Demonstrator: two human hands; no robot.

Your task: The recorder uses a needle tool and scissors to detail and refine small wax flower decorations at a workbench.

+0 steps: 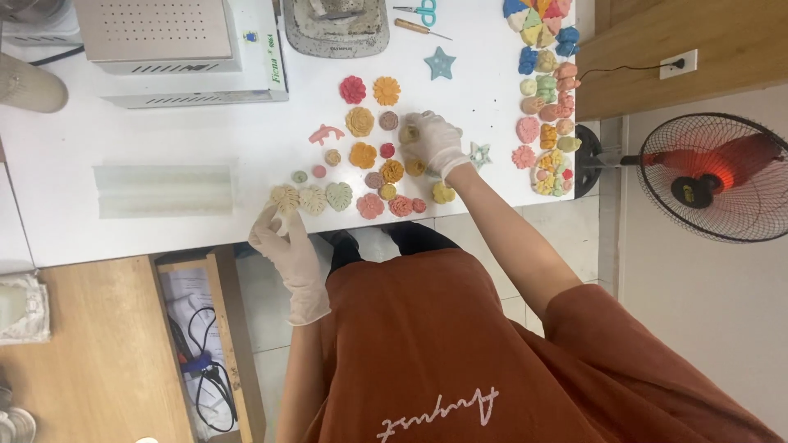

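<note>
1. Right hand [433, 141], white glove, on the white counter [164, 131]; its grip is narrow, fingertips pinched on a small yellow flower piece [410, 134] just right of the brown round disc [388, 121].
2. Left hand [287, 238], also gloved, sits at the counter's near edge, just below the cream leaf piece [286, 198] and touching it; grip looks loosely curled, can't tell if it actually clamps anything.
3. Handling, my guess: flower piece is light, small, prob. soft or brittle w/ raised petal relief. Best held by the rim, not the petal face.
4. Around the disc: moulded flowers in orange, pink, red, yellow, matte w/ ribbed petals; three leaf shapes lower left of it; teal star [440, 63] upper right.
5. Far right of disc: heap of mixed colour pieces [546, 90].
</note>
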